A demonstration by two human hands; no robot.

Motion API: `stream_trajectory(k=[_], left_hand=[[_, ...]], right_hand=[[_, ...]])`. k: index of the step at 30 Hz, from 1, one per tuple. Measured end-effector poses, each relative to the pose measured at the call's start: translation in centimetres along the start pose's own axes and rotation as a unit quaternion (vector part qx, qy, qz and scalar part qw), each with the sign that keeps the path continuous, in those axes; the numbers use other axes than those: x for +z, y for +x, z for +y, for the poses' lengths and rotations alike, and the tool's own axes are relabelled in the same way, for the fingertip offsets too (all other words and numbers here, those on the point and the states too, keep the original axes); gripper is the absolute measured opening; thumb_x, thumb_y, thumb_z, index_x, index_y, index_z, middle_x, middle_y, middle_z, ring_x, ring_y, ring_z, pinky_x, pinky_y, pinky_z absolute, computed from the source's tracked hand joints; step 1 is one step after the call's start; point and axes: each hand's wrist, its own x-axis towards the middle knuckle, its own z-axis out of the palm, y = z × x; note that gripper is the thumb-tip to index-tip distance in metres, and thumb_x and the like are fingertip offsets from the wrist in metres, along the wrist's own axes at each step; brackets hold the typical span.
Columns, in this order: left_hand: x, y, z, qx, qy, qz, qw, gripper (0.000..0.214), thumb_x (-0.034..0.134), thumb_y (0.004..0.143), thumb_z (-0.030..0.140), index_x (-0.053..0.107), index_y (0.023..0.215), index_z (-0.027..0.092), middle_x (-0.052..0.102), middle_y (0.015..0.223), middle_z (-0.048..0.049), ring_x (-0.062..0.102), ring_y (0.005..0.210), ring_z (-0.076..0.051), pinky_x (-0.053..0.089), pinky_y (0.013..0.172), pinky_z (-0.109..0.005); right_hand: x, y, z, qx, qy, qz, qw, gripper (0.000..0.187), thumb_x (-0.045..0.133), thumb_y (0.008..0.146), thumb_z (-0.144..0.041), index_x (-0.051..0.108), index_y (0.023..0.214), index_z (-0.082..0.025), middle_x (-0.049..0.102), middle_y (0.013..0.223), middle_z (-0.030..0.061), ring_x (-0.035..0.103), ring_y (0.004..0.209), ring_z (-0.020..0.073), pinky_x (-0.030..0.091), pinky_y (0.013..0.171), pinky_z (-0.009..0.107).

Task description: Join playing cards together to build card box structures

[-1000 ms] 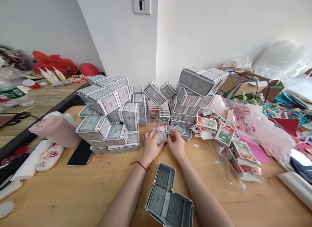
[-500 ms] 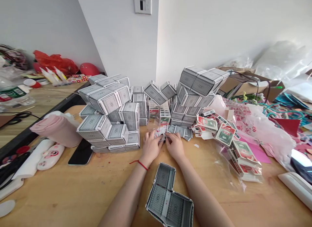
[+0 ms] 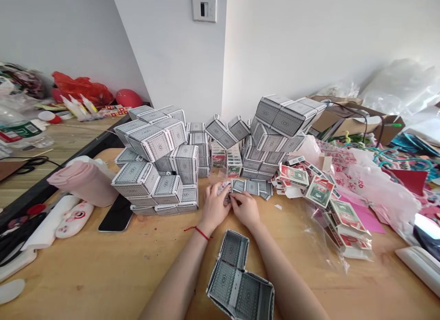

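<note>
My left hand [image 3: 213, 208] and my right hand [image 3: 246, 208] meet over the wooden table [image 3: 113, 269], fingers curled on a small grey-patterned card box [image 3: 238, 186] with a few loose cards at it. A red string circles my left wrist. Behind my hands rise stacks of grey-patterned boxes, one on the left [image 3: 154, 159] and one on the right [image 3: 278, 127]. Between my forearms lies an unfolded grey-patterned carton [image 3: 237, 278].
Red and green card packs [image 3: 319, 187] spill from clear plastic on the right, beside pink paper and plastic bags. A black phone [image 3: 117, 214], a pink roll [image 3: 84, 182] and a white case with a pink face [image 3: 74, 219] lie on the left. A second table stands at far left.
My hands have drawn a little closer together and the fingers have closed down on the small box and cards. The view has shifted slightly.
</note>
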Motion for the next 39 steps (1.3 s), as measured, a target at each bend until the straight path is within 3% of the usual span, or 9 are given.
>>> stream_trajectory(k=[4, 9, 16, 19, 24, 27, 30, 35, 39], left_hand=[[0.4, -0.2, -0.2, -0.001, 0.024, -0.033, 0.999, 0.042, 0.056, 0.073, 0.03, 0.05, 0.115, 0.028, 0.04, 0.124, -0.0052, 0.034, 0.107, -0.027, 0.033, 0.088, -0.044], [0.5, -0.1, -0.2, -0.012, 0.034, -0.033, 0.999, 0.036, 0.051, 0.076, 0.041, 0.055, 0.109, 0.027, 0.043, 0.121, -0.0059, 0.036, 0.105, -0.026, 0.033, 0.087, -0.044], [-0.1, 0.1, 0.1, 0.011, 0.009, -0.014, 1.0, 0.025, 0.049, 0.079, 0.037, 0.063, 0.095, 0.025, 0.05, 0.114, -0.005, 0.036, 0.107, -0.024, 0.034, 0.087, -0.043], [0.1, 0.2, -0.1, 0.019, -0.008, 0.005, 1.0, 0.021, 0.047, 0.081, 0.033, 0.064, 0.09, 0.024, 0.053, 0.11, -0.0046, 0.037, 0.106, -0.023, 0.035, 0.086, -0.042], [0.0, 0.4, -0.5, 0.015, -0.043, 0.062, 0.997, 0.019, 0.044, 0.083, 0.027, 0.062, 0.086, 0.022, 0.056, 0.104, -0.0039, 0.041, 0.101, -0.022, 0.037, 0.086, -0.04], [-0.3, 0.4, -0.4, -0.003, -0.059, 0.104, 0.993, 0.016, 0.045, 0.082, 0.025, 0.059, 0.089, 0.021, 0.055, 0.102, -0.005, 0.044, 0.098, -0.02, 0.038, 0.085, -0.037], [-0.4, 0.3, -0.3, -0.022, -0.069, 0.12, 0.99, 0.017, 0.05, 0.079, 0.027, 0.054, 0.093, 0.019, 0.054, 0.096, -0.0065, 0.048, 0.094, -0.02, 0.04, 0.082, -0.035], [0.3, 0.2, 0.0, 0.039, -0.093, 0.013, 0.995, 0.035, 0.058, 0.073, 0.031, 0.047, 0.104, 0.019, 0.053, 0.105, -0.0072, 0.048, 0.101, -0.021, 0.041, 0.085, -0.037], [0.6, 0.2, 0.1, 0.045, -0.078, -0.016, 0.996, 0.036, 0.057, 0.073, 0.027, 0.046, 0.107, 0.02, 0.054, 0.105, -0.0074, 0.047, 0.103, -0.022, 0.04, 0.086, -0.039]], right_hand=[[-0.1, 0.0, -0.1, 0.032, 0.031, 0.019, 0.999, 0.023, 0.046, 0.077, -0.024, 0.066, 0.087, -0.022, 0.059, 0.067, 0.0031, 0.054, 0.063, 0.0149, 0.044, 0.062, 0.025], [0.1, 0.1, 0.5, 0.071, -0.004, 0.091, 0.993, 0.031, 0.041, 0.076, -0.017, 0.063, 0.099, -0.018, 0.06, 0.082, 0.0076, 0.055, 0.08, 0.0183, 0.045, 0.072, 0.029], [0.0, 0.2, 0.6, 0.079, -0.018, 0.116, 0.99, 0.03, 0.039, 0.076, -0.016, 0.062, 0.096, -0.018, 0.063, 0.082, 0.0076, 0.052, 0.085, 0.0211, 0.043, 0.076, 0.034], [-0.4, 0.3, 0.6, 0.071, 0.014, 0.126, 0.989, 0.03, 0.037, 0.077, -0.015, 0.062, 0.093, -0.018, 0.064, 0.082, 0.0066, 0.052, 0.085, 0.0206, 0.043, 0.076, 0.034], [-0.9, 0.3, -0.1, -0.008, 0.022, 0.08, 0.997, 0.03, 0.043, 0.071, -0.01, 0.062, 0.092, -0.02, 0.064, 0.086, 0.0048, 0.051, 0.089, 0.0213, 0.04, 0.079, 0.036], [-0.9, 0.3, -0.2, -0.012, 0.022, 0.09, 0.996, 0.023, 0.044, 0.075, -0.013, 0.063, 0.086, -0.021, 0.065, 0.084, 0.0044, 0.051, 0.085, 0.0209, 0.04, 0.077, 0.036], [-0.8, 0.4, 0.4, 0.039, 0.044, 0.159, 0.986, 0.019, 0.043, 0.079, -0.019, 0.062, 0.08, -0.02, 0.063, 0.077, 0.0047, 0.051, 0.08, 0.0199, 0.04, 0.073, 0.033], [-0.9, 0.5, 1.0, 0.191, 0.137, 0.264, 0.935, 0.017, 0.046, 0.079, -0.031, 0.055, 0.082, -0.017, 0.057, 0.07, 0.0032, 0.049, 0.062, 0.0151, 0.039, 0.058, 0.026], [-1.1, 0.6, 0.8, 0.232, 0.212, 0.29, 0.904, 0.017, 0.046, 0.077, -0.035, 0.046, 0.076, -0.018, 0.051, 0.066, -0.0004, 0.046, 0.059, 0.0129, 0.036, 0.056, 0.024]])
